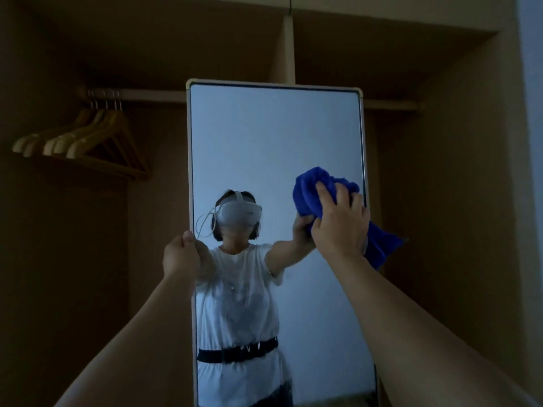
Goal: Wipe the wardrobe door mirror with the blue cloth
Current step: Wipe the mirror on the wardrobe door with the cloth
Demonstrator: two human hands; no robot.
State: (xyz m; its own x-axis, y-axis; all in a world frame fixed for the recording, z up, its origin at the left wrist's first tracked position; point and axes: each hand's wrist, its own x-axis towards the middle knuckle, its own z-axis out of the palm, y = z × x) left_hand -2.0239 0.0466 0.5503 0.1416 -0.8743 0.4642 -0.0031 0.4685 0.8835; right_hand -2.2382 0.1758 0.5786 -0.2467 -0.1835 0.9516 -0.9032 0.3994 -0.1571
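Note:
A tall mirror with a pale frame stands upright in the middle of the head view, in front of an open wardrobe. My right hand grips a bunched blue cloth and holds it against the glass near the mirror's right edge, about mid-height. A tail of the cloth hangs down past the right edge of the frame. My left hand grips the mirror's left frame edge, thumb on the front. The glass reflects a person in a white shirt wearing a headset.
The wardrobe interior is dark brown. Several wooden hangers hang from a rail at the upper left. A vertical divider rises behind the mirror's top. A pale wall borders the far right.

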